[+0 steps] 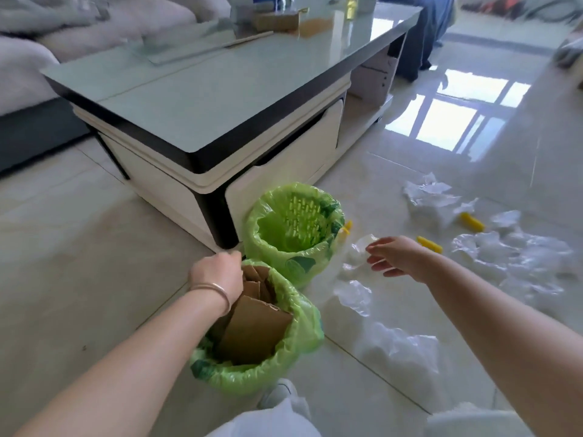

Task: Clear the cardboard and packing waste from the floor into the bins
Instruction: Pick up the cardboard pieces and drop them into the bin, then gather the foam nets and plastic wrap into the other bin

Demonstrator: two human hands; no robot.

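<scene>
Standing just in front of the coffee table, two green-lined bins are seen side by side, the nearer bin stuffed with cardboard. The left hand is curled at that bin's far rim, though whether its fingers grip anything cannot be told. The right hand is held open above clear plastic wrap, and crumpled plastic and yellow pieces are scattered on the floor right of the bins.

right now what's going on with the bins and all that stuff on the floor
A person is clearing packing waste. The left hand holds the rim of the near bin, already stuffed with cardboard. The right hand reaches open toward clear plastic wrap beside the far bin, which looks empty. More plastic and yellow pieces lie on the floor.
</scene>
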